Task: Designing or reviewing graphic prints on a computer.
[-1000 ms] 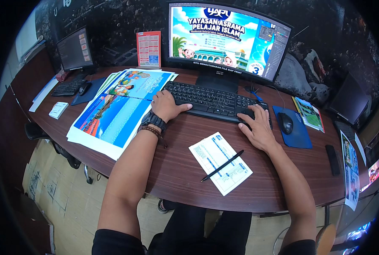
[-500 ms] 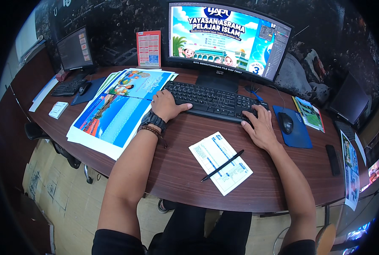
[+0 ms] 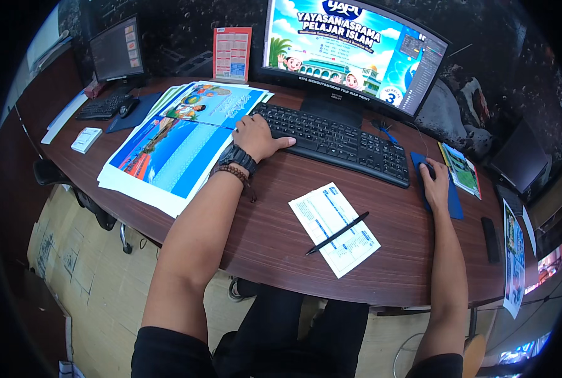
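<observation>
My left hand (image 3: 256, 137) rests at the left end of a black keyboard (image 3: 340, 145), its thumb stretched out along the near edge and its fingers on the keys. That wrist carries a black watch and a beaded bracelet. On a blue mouse pad (image 3: 455, 206) to the right of the keyboard, my right hand (image 3: 439, 186) curls over a black computer mouse (image 3: 427, 169), mostly covered by the palm and fingers. Behind the keyboard stands a wide monitor (image 3: 350, 44) showing a colourful cartoon design with a building and blue sky.
Large colour prints (image 3: 179, 160) lie stacked left of my left hand. A black pen (image 3: 338, 232) lies across a printed form (image 3: 315, 211) near the desk's front. Farther back are a red-framed calendar (image 3: 232, 55) and a second monitor (image 3: 115, 50). A dark phone-like object (image 3: 490, 240) lies at right.
My right hand has moved right, from the keyboard's right end onto the mouse. My left hand stays on the keyboard. The whole view has shifted slightly.
</observation>
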### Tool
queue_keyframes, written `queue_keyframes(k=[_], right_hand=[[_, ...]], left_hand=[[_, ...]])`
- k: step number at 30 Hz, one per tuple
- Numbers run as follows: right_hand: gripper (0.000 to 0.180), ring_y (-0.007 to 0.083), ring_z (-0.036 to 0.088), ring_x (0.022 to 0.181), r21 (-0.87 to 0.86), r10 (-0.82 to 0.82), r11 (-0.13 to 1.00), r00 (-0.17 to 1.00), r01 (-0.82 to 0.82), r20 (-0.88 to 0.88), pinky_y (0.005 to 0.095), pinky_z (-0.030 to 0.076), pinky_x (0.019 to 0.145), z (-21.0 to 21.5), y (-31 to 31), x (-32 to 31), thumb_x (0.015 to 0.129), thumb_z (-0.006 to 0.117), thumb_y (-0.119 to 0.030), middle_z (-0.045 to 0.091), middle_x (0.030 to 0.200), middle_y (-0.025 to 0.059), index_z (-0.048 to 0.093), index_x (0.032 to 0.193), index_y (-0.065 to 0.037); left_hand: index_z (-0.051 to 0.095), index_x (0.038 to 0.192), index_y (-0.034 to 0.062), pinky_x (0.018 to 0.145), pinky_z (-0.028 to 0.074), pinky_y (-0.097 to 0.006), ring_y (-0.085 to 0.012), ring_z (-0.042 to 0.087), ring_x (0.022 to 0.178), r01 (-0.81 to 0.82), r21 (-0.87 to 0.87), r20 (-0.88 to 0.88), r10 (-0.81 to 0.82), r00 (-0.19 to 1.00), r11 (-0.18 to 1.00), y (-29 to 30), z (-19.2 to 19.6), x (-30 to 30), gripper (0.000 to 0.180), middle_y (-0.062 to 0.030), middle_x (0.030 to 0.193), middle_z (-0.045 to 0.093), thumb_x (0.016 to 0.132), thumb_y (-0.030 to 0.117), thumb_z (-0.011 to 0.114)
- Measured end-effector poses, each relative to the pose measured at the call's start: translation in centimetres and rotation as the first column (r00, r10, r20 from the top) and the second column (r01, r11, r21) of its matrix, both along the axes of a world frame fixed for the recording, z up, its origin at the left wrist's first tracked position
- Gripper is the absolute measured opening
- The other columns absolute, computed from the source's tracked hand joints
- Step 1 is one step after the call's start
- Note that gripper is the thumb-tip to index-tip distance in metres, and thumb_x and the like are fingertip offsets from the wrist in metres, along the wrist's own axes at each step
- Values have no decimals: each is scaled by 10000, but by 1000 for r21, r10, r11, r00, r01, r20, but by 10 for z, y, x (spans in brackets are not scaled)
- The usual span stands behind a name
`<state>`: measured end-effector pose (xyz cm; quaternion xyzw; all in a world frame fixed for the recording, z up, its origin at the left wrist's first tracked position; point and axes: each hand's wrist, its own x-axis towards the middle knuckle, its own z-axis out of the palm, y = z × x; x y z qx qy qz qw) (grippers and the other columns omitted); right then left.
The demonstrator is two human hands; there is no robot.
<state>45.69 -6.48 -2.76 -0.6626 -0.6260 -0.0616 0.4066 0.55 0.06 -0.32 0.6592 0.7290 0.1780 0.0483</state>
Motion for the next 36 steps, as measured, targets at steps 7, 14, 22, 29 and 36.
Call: queue_keyframes(k=[7,14,22,29,36], right_hand=[[448,359,527,1208,-73,-7,997,999,10,47,414,413,1031,-3,0,3,882,662,-374,528,1285,199,655,1219,-79],[430,360,548,1169,-70,-27,997,996,33,85,417,436,999,1,-4,0,862,668,-331,558,1229,182,654,1202,-69],[408,360,556,1148,-59,-1,998,995,7,103,423,443,986,-2,-2,4,853,667,-303,564,1205,176,656,1187,-69],[393,357,551,1177,-79,-37,996,997,42,67,422,436,1007,-2,-3,2,853,660,-289,563,1238,168,659,1191,-88],[385,352,564,1165,-57,-18,998,999,21,47,419,447,998,-5,-1,5,848,667,-274,570,1233,165,662,1183,-83]], left_hand=[[466,1328,-75,1052,396,-536,-396,444,1293,-3,-11,-3,3,1000,1000,-4,-1,-1,1093,-264,1352,474,675,763,723],[473,1324,-69,1051,399,-531,-406,457,1286,-4,1,-15,4,1000,1000,-3,-3,-2,1096,-270,1352,478,664,770,723],[502,1278,-87,992,465,-492,-420,498,1242,13,10,-41,-12,999,1000,-3,1,0,1076,-277,1313,505,664,768,727],[515,1271,-106,976,478,-484,-433,519,1217,28,44,-67,-25,997,999,-1,-2,0,1075,-301,1285,524,672,762,726],[512,1271,-120,971,482,-485,-444,527,1201,39,68,-66,-34,997,997,-1,-5,-1,1081,-304,1278,529,678,759,722]])
